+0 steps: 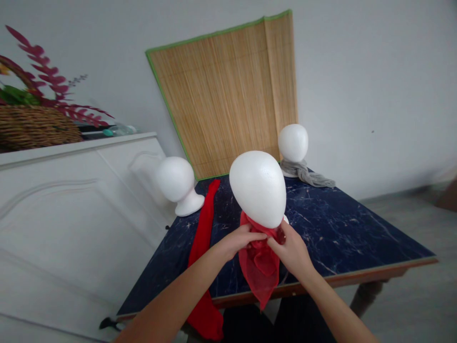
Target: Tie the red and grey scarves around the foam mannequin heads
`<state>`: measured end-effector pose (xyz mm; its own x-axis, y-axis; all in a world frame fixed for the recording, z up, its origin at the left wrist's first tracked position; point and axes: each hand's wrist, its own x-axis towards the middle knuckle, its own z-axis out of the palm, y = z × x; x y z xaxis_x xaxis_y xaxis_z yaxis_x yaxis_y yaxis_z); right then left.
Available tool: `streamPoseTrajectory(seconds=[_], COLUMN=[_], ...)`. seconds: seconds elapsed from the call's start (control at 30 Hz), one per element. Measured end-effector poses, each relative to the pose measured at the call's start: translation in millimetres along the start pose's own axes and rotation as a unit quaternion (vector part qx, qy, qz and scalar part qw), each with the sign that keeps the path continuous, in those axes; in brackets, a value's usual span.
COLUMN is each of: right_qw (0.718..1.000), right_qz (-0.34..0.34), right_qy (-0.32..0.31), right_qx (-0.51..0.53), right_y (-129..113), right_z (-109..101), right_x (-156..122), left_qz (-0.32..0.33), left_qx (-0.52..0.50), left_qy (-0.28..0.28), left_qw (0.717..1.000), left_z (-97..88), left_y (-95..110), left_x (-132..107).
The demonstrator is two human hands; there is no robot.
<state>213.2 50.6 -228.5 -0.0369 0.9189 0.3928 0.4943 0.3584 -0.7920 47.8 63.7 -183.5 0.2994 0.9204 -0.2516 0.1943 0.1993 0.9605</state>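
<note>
A white foam mannequin head stands near the front edge of the table, with a sheer red scarf around its neck. The scarf's pointed end hangs down over the table edge. Just below the foam chin, my left hand pinches the scarf from the left side. My right hand grips the same cloth from the right, its thumb close to the left fingers. Part of the neck and the mannequin's base are hidden behind cloth and hands. To the left lies a long bright red knitted scarf, running off the front edge.
A second foam head stands at the table's left edge. At the back, a third foam head wears a grey scarf. Behind the dark blue marbled table leans a bamboo mat. A white cabinet bearing a wicker basket borders the left.
</note>
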Motion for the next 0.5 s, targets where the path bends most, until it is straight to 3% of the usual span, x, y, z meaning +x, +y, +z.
streamPoseTrajectory(seconds=[0.1,0.2,0.3,0.5], right_qw=[1.0,0.995,0.991,0.996], right_qz=[-0.023,-0.048,-0.06,-0.055], right_qy=[0.016,0.041,0.05,0.039], right_qx=[-0.001,-0.071,-0.106,-0.064], right_y=[5,6,2,0], right_z=[1,0,-3,-13], right_x=[1,7,12,20], left_qz=[0.036,-0.004,-0.047,-0.09], left_qx=[-0.086,-0.097,-0.077,0.008], left_qy=[0.061,0.095,0.073,0.032], left_qw=[0.994,0.991,0.993,0.995], left_z=[14.4,19.5,14.9,-6.4], left_y=[-11,-18,-15,5], left_x=[-6,-8,-8,-10])
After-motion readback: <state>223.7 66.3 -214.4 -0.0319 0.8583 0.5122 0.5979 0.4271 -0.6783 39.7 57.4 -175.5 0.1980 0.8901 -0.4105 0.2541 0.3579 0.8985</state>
